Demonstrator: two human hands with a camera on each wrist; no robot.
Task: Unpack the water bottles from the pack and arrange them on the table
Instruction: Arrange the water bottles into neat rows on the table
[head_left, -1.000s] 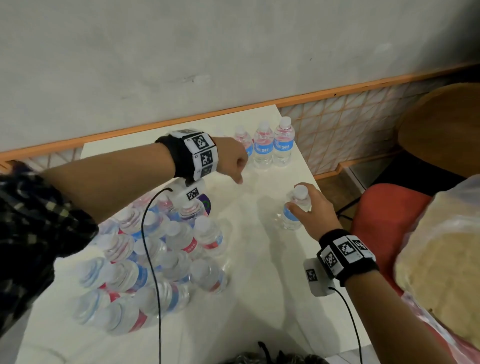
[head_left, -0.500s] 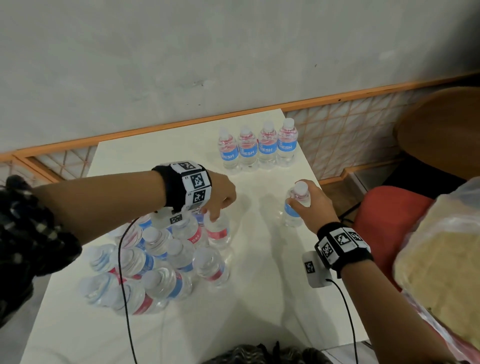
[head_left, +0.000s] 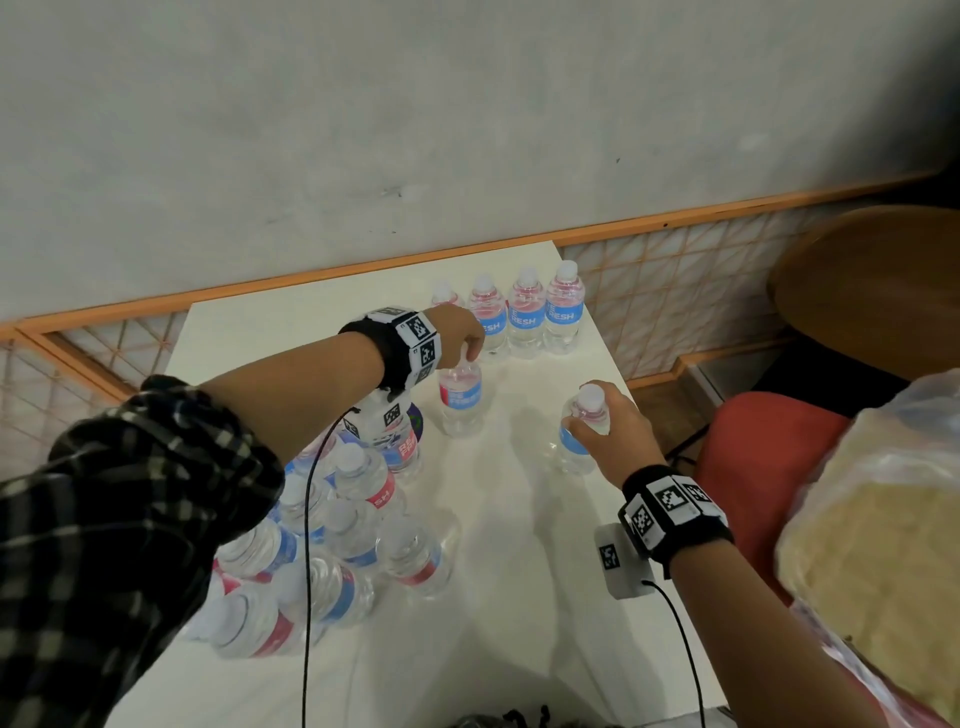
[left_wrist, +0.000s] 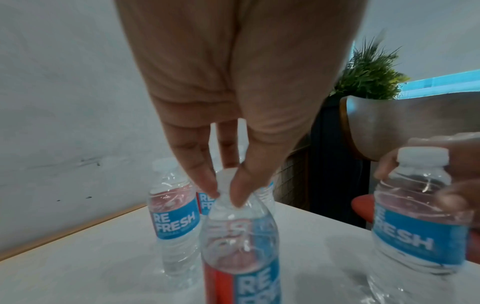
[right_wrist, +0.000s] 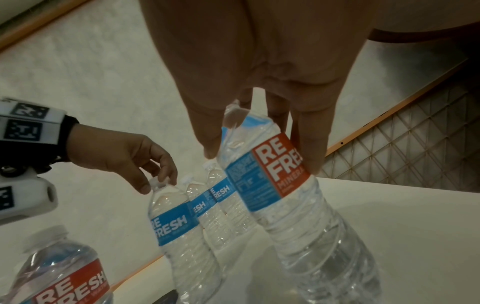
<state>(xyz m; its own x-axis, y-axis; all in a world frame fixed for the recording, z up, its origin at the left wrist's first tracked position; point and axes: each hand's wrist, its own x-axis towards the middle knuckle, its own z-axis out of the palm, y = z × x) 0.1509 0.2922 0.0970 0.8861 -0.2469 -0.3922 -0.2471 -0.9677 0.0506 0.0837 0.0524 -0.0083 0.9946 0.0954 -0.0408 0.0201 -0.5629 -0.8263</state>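
Bottle (head_left: 460, 397) has been lifted from the pack (head_left: 332, 525) by the left hand (head_left: 457, 332), cap pinched; the right hand (head_left: 610, 434) is clasped round a second bottle (head_left: 579, 434), both bound for the bench (head_left: 519, 597) row (head_left: 527, 317).

white table (head_left: 519, 519) bearing water bottles (head_left: 524, 314)

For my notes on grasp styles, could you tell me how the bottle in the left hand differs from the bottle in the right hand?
The left hand pinches its bottle by the cap with fingertips; the right hand wraps its bottle around the neck and shoulder. The left bottle stands nearer the back row, the right bottle near the table edge. Both are upright, capped, same brand.
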